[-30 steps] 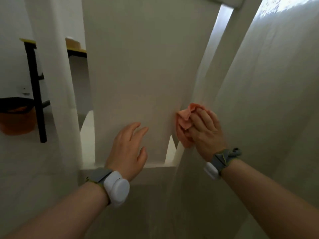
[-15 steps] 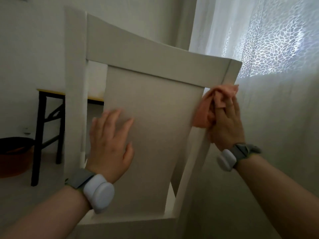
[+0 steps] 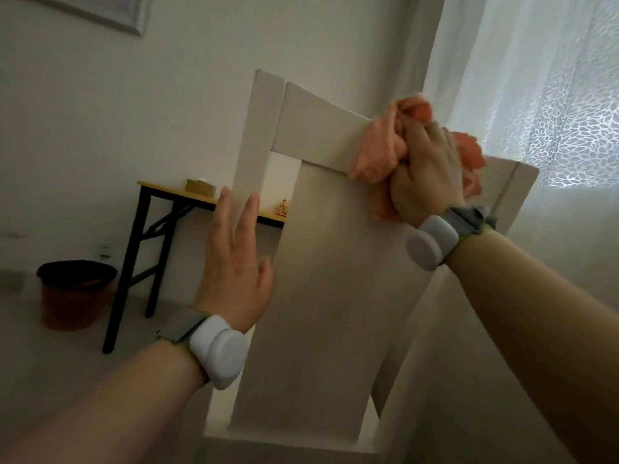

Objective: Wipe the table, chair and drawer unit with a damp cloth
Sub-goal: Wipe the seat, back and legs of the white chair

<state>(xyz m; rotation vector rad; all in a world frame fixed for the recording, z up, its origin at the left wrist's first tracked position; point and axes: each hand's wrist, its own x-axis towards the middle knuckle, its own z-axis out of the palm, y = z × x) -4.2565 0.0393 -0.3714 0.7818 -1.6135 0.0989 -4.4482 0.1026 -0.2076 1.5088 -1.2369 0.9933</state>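
Right hand [image 3: 425, 172] clamps a bunched orange cloth [image 3: 378, 152] onto the top rail of the white wooden chair [image 3: 335, 296], nr its right post, fingers curled round the fabric. Left hand [image 3: 234, 262] lies flat, fingers straight & spread, pressing the back panel's left edge. Hands well apart. Bkgd: yellow-topped worktop w/ black legs [image 3: 164, 190], orange bin [image 3: 72, 296] on the floor beside it.
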